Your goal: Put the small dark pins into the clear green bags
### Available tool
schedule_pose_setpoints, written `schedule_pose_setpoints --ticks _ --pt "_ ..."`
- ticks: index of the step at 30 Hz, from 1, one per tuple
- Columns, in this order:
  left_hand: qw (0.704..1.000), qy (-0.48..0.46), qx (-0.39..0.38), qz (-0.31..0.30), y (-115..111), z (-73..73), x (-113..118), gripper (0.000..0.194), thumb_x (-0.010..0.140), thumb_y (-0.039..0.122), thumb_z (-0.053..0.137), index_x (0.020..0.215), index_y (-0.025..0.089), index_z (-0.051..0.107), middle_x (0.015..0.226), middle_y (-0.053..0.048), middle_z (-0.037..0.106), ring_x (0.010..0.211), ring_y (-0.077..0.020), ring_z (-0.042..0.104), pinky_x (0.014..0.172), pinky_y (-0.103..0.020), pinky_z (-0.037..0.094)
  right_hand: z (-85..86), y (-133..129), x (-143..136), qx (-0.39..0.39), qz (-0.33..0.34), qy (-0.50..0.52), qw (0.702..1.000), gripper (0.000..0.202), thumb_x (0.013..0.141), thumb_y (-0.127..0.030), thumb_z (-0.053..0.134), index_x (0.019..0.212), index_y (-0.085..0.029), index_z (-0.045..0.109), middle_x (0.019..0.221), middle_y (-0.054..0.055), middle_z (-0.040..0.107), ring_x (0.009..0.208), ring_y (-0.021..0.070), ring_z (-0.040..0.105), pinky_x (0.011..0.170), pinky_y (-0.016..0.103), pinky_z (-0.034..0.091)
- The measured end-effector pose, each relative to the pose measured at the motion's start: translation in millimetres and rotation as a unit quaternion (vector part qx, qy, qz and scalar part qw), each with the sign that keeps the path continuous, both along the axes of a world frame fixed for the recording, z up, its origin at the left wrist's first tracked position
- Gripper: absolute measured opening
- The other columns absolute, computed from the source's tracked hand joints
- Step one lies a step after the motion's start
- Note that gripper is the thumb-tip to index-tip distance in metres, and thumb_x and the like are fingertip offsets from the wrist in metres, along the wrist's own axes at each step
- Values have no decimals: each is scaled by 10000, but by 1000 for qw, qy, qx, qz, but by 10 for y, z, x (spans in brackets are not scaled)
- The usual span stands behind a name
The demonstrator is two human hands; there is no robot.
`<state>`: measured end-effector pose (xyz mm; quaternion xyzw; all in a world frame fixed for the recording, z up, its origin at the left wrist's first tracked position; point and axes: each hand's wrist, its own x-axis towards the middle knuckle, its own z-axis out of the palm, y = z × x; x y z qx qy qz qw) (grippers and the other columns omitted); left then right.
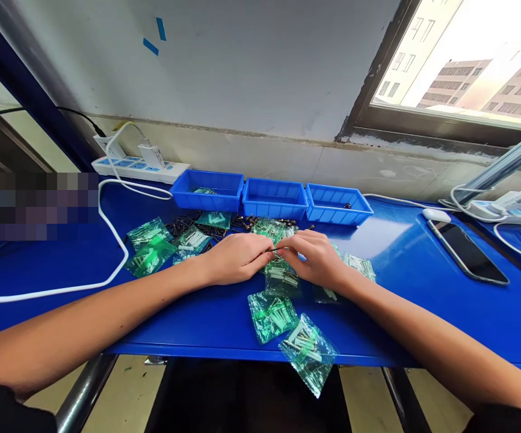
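Thin dark piece (274,249) looks light, stiff, probably slick; left hand (237,258) and right hand (313,255) both pinch it, ends seem the best hold.

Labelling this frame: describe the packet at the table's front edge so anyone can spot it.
Start at the blue table and go to its front edge. There the target packet, green-tinted clear plastic with slim pieces inside, lies lower right of a similar packet. Only its corner hangs out past that edge.

No legible text — no readable labels, brands, numbers, signs
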<state>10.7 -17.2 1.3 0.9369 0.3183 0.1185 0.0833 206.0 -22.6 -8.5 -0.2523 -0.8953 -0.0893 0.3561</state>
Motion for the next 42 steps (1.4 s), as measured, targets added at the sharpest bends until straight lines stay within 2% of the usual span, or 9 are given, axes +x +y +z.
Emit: schedule_pose_setpoints --ticks 8,15,22,27,30,32,36,38,42 --pt "1000 1 -2 5 -3 -7 -6 298 942 292 296 715 179 455 678 -12 545 619 -148 502 582 -262 344 -6 -19 3 -24 -30 13 999 159 898 -276 487 825 -166 575 546 -27 590 499 99 516 532 234 373" --pt "1000 2 -8 9 0 -3 -5 293 939 285 287 715 184 448 673 -9 537 609 -149 494 576 -263 339 17 -26 2 -6 -16 17 1000 123 878 -182 465 827 -174 577 550 -24 601 497 96 511 533 232 372" --pt "1000 5 -6 9 -1 9 4 295 939 294 298 714 183 454 676 -10 546 616 -148 501 579 -260 343 21 -18 -10 4 -9 17 1000 125 865 -158 474 784 -163 570 547 -14 593 482 99 498 514 236 373" --pt "1000 -5 -19 10 -6 6 2 272 927 302 322 743 180 480 703 -11 574 643 -149 529 589 -259 362 95 -37 19 24 -9 41 999 127 827 -137 473 737 -180 552 515 -28 569 461 94 484 490 233 372" --pt "999 -21 -32 6 -12 12 -3 240 913 289 341 779 180 507 734 -11 596 669 -149 545 609 -258 377 165 -6 89 52 -53 85 994 137 813 -130 472 725 -195 555 513 -30 570 463 96 501 501 235 393" --pt "999 -25 -34 6 -14 16 -6 232 907 287 350 780 179 512 735 -12 601 666 -150 544 607 -258 375 188 59 160 66 -117 118 984 135 819 -156 477 731 -197 571 495 -30 554 466 102 516 512 238 409" --pt "999 -24 -33 8 -15 18 -10 219 901 275 363 776 178 514 732 -14 607 661 -151 543 604 -258 370 142 262 318 25 -249 152 956 171 827 -259 455 734 -206 588 466 -35 499 453 111 497 505 242 396" --pt "999 -23 -35 6 -14 17 -12 209 901 270 370 784 178 517 744 -15 612 673 -153 548 612 -258 370 95 351 376 6 -278 163 947 191 827 -287 448 736 -201 592 463 -38 483 437 105 473 495 235 376" --pt "999 -20 -41 4 -12 17 -15 201 901 268 378 791 177 520 755 -17 616 673 -154 546 612 -258 365 32 427 413 -15 -292 148 945 230 831 -308 427 745 -196 609 469 -30 491 433 106 454 491 234 359"
